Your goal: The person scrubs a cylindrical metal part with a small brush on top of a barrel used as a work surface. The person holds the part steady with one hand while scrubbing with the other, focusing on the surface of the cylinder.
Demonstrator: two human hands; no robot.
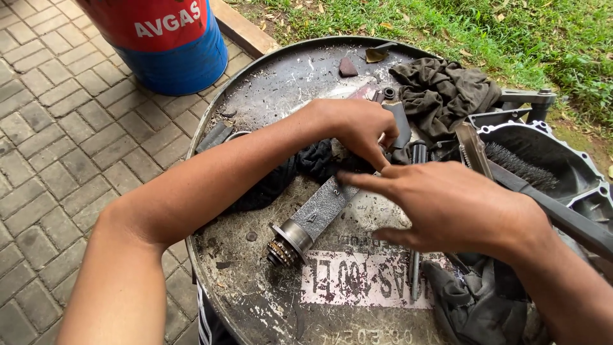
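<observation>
A metal shaft (313, 220) with a grey textured sleeve and a geared end lies slanted on the rusty drum top (268, 96). My left hand (354, 124) hovers over its upper end, beside a dark cloth (300, 165). The fingers are bunched and point down, and whatever is between them is hidden. My right hand (453, 204) reaches in from the right, palm down and fingers spread. Its forefinger tip is at the sleeve's upper end. It holds nothing that I can see.
An olive rag (440, 89) lies at the back of the drum, a grey rag (472, 300) at the front right. A wire brush (517, 166) rests on a metal engine cover (562, 153) on the right. A red and blue barrel (169, 45) stands on brick paving, with grass beyond.
</observation>
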